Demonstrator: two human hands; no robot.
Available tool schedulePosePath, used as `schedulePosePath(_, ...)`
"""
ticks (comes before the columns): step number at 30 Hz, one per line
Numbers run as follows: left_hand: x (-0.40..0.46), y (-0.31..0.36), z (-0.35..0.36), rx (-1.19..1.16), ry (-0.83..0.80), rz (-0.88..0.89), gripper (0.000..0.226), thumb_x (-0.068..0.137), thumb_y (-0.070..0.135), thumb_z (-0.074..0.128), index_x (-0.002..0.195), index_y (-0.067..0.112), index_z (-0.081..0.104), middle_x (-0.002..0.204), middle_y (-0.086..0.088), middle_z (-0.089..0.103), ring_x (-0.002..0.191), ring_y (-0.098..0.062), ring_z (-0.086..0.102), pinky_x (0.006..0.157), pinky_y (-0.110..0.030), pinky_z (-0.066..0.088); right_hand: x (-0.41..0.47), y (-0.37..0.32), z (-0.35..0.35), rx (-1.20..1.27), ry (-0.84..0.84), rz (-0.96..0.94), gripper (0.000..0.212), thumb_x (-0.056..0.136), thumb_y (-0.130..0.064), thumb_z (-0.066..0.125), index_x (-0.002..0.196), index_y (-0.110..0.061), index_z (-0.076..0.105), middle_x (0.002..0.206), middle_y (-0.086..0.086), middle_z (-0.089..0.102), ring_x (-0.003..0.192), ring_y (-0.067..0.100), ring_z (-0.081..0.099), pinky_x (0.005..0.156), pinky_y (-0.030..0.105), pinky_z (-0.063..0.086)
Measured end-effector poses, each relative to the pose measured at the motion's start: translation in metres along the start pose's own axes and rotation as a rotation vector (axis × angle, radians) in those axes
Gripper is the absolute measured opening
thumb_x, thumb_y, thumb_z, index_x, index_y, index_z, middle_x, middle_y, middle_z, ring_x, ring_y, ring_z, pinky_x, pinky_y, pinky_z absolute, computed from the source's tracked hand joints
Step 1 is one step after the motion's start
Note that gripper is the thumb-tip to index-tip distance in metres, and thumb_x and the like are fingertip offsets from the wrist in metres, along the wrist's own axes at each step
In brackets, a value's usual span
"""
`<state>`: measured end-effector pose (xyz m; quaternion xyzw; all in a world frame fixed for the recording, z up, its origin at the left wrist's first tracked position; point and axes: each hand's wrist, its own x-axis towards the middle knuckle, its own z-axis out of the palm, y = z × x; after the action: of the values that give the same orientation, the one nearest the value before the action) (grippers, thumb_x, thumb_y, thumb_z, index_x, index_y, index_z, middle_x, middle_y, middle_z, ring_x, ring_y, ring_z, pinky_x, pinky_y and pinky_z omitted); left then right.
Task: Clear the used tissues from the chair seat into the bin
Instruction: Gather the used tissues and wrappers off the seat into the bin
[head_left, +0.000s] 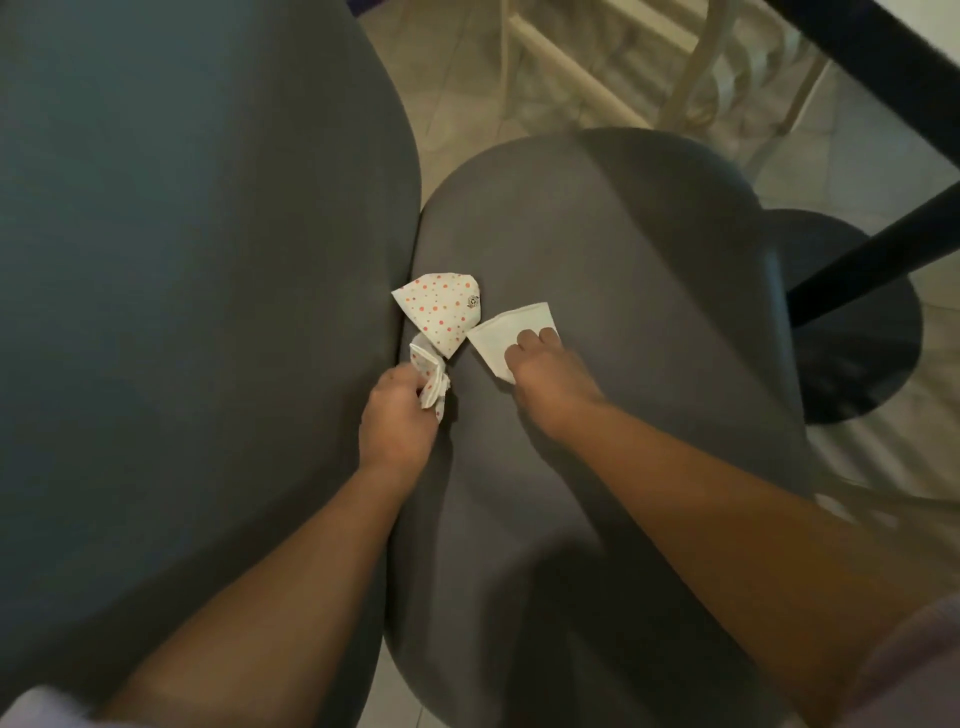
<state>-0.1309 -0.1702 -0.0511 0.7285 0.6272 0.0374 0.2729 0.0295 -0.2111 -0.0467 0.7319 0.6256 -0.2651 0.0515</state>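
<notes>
Hands number two, both reaching onto the grey chair seat (597, 260). The left hand (397, 421) is closed around a crumpled dotted tissue (431, 379), pinched at its near end. The right hand (545, 369) is pressed flat, fingers down, on a plain white tissue (501, 332) and grips nothing. Three tissues are counted in all: a second dotted tissue (441, 312), folded into a wedge, lies unheld just beyond the left hand, touching the crumpled one and just beside the white one. All three lie near the seam where the seat meets the chair back (182, 260). Beyond, a black round table base (857, 332) stands on the tiled floor (857, 182).
</notes>
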Motion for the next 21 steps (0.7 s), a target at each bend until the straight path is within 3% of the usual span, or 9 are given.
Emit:
schedulePosePath(3,-0.021,0.004,-0.006,0.01,-0.015,0.063,0.008,0.082,0.015,0.064,0.08,0.014,0.056,0.093,-0.005,0.057,0.08,-0.023,0.055,0.063,-0.032,0.043,-0.027,0.0,-0.001,0.014,0.022,0.036,0.029,0.087,-0.003,0.049,0.116,-0.004,0.049,0.126,0.013,0.045,0.121,0.031,0.037,0.09,0.039,0.04)
schedulePosePath(8,-0.058,0.013,-0.016,-0.024,-0.087,0.184,0.006,0.081,0.015,0.064,0.083,0.012,0.06,0.089,-0.003,0.059,0.081,-0.022,0.056,0.068,-0.038,0.049,-0.083,-0.005,-0.007,0.044,0.07,0.105,0.033,0.09,-0.01,0.049,0.122,-0.004,0.047,0.13,0.013,0.044,0.124,0.031,0.036,0.097,0.04,0.039)
schedulePosePath(16,-0.112,0.05,-0.015,-0.173,-0.281,0.41,0.009,0.078,0.01,0.07,0.075,0.008,0.062,0.071,0.006,0.057,0.067,-0.009,0.052,0.057,-0.016,0.039,-0.182,0.02,-0.004,0.144,0.182,0.287,0.029,0.09,-0.012,0.047,0.119,-0.004,0.049,0.127,0.013,0.045,0.121,0.03,0.038,0.094,0.039,0.04)
schedulePosePath(21,-0.142,0.084,0.009,-0.171,-0.347,0.526,0.012,0.076,0.012,0.073,0.072,0.013,0.062,0.074,0.002,0.06,0.069,-0.01,0.054,0.061,-0.018,0.041,-0.243,0.05,0.015,0.175,0.228,0.412,0.029,0.09,-0.012,0.045,0.118,-0.005,0.048,0.127,0.014,0.044,0.121,0.03,0.038,0.096,0.04,0.039)
